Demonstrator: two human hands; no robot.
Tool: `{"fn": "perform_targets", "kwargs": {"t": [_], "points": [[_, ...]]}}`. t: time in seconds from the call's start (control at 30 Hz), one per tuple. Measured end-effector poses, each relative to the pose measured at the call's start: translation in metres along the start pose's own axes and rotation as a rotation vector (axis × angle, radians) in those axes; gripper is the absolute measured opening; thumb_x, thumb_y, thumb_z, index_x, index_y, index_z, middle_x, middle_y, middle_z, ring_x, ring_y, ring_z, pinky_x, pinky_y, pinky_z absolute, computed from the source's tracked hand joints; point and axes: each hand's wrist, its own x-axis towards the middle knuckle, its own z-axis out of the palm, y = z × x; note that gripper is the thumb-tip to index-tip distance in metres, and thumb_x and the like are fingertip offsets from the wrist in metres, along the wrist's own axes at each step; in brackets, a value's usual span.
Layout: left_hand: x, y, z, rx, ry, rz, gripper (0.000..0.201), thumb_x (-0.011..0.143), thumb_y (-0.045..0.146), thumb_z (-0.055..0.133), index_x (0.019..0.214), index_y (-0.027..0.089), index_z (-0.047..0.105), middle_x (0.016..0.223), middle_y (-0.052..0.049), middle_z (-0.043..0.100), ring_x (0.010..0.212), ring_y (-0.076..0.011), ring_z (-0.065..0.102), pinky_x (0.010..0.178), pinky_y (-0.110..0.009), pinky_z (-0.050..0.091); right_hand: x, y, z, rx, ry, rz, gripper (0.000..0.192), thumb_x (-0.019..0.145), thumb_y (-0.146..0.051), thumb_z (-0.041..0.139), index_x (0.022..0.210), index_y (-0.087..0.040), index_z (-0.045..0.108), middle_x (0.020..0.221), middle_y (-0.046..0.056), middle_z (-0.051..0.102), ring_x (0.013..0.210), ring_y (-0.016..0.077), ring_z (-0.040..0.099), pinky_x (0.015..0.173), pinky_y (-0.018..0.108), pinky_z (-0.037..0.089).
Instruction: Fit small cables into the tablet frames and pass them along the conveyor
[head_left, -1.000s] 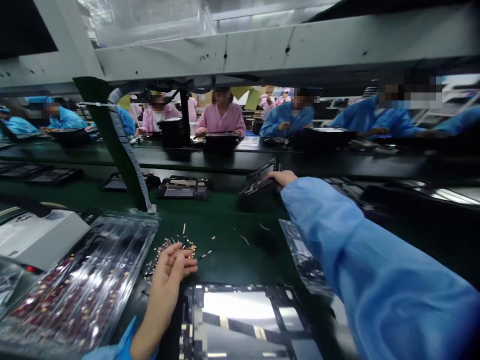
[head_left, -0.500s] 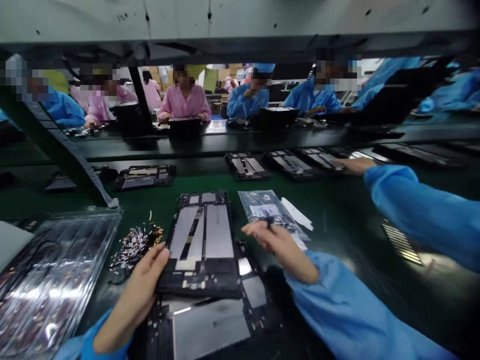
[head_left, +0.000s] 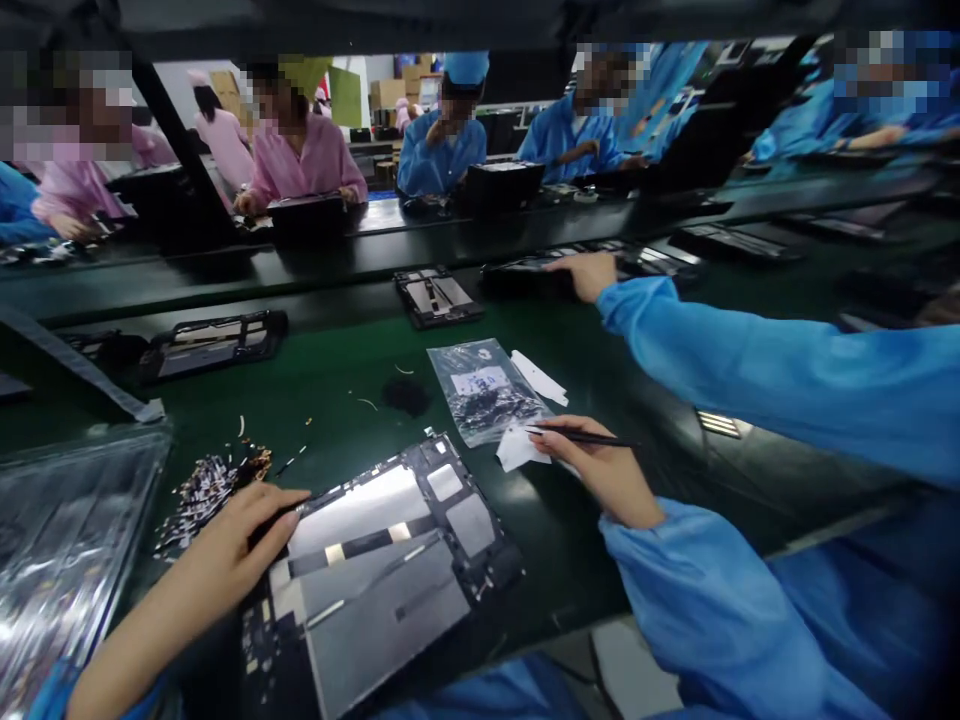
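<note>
An opened tablet (head_left: 375,570) lies at an angle in front of me, its silver plates, dark strip and circuit parts exposed. My left hand (head_left: 251,530) grips its upper left edge, thumb and fingers close together. In my right hand (head_left: 600,465) are black tweezers (head_left: 589,437), held crosswise between thumb and fingers. That hand is above the green worktop, right of the tablet and beside a white paper piece (head_left: 521,447). Just beyond lies a clear plastic bag (head_left: 484,390) of small dark parts. A heap of small metallic and black parts (head_left: 206,490) sits beyond my left hand.
A co-worker's hand (head_left: 589,272) reaches in from the right onto tablets in the far row. Another opened tablet (head_left: 437,295) lies left of it. Clear plastic trays (head_left: 67,540) stand at left, near a slanted post (head_left: 82,360). Several people sit across the bench.
The upper tablet no longer lies on the lower one, which is now turned at an angle. My right hand has come to the white paper. The co-worker's hand has shifted left; the view has turned.
</note>
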Motion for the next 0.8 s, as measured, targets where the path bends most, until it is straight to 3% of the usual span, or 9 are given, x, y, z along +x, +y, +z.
{"fn": "perform_targets", "kwargs": {"t": [0.07, 0.13, 0.43, 0.67, 0.8], "points": [[0.001, -0.004, 0.004, 0.139, 0.142, 0.092, 0.040, 0.077, 0.057, 0.053, 0.096, 0.027, 0.072, 0.102, -0.010, 0.065, 0.104, -0.0303, 0.058, 0.094, -0.047, 0.046, 0.003, 0.006, 0.003, -0.055, 0.025, -0.049, 0.039, 0.061, -0.049, 0.077, 0.082, -0.020, 0.063, 0.084, 0.005, 0.068, 0.081, 0.0223, 0.064, 0.083, 0.042, 0.049], [0.001, -0.005, 0.006, 0.168, 0.210, 0.120, 0.039, 0.080, 0.055, 0.051, 0.101, 0.026, 0.068, 0.109, -0.009, 0.062, 0.110, -0.0298, 0.055, 0.097, -0.049, 0.043, 0.008, 0.011, 0.005, -0.102, 0.049, -0.098, 0.035, 0.062, -0.048, 0.076, 0.080, -0.020, 0.063, 0.084, 0.004, 0.066, 0.084, 0.0223, 0.062, 0.087, 0.042, 0.046], [0.000, -0.001, 0.013, 0.074, 0.146, 0.119, 0.032, 0.085, 0.047, 0.048, 0.102, 0.026, 0.065, 0.109, -0.005, 0.065, 0.107, -0.0249, 0.059, 0.094, -0.038, 0.048, 0.012, 0.021, 0.010, -0.177, 0.053, -0.171, 0.025, 0.070, -0.042, 0.071, 0.080, -0.020, 0.064, 0.085, 0.004, 0.065, 0.085, 0.0218, 0.060, 0.085, 0.039, 0.044], [0.001, 0.002, 0.017, 0.085, 0.032, 0.113, 0.034, 0.086, 0.049, 0.046, 0.100, 0.026, 0.066, 0.099, -0.002, 0.070, 0.090, -0.0198, 0.067, 0.082, -0.027, 0.053, 0.015, 0.021, 0.015, -0.136, 0.060, -0.163, 0.030, 0.065, -0.048, 0.073, 0.076, -0.021, 0.067, 0.084, 0.004, 0.067, 0.086, 0.0228, 0.062, 0.085, 0.040, 0.046], [0.000, 0.003, 0.016, 0.101, 0.067, 0.143, 0.034, 0.086, 0.049, 0.046, 0.099, 0.025, 0.066, 0.097, -0.001, 0.071, 0.088, -0.0179, 0.067, 0.082, -0.025, 0.053, 0.015, 0.020, 0.013, -0.091, 0.074, -0.133, 0.036, 0.060, -0.053, 0.076, 0.073, -0.021, 0.066, 0.081, 0.005, 0.067, 0.085, 0.0233, 0.062, 0.084, 0.041, 0.047]]}}
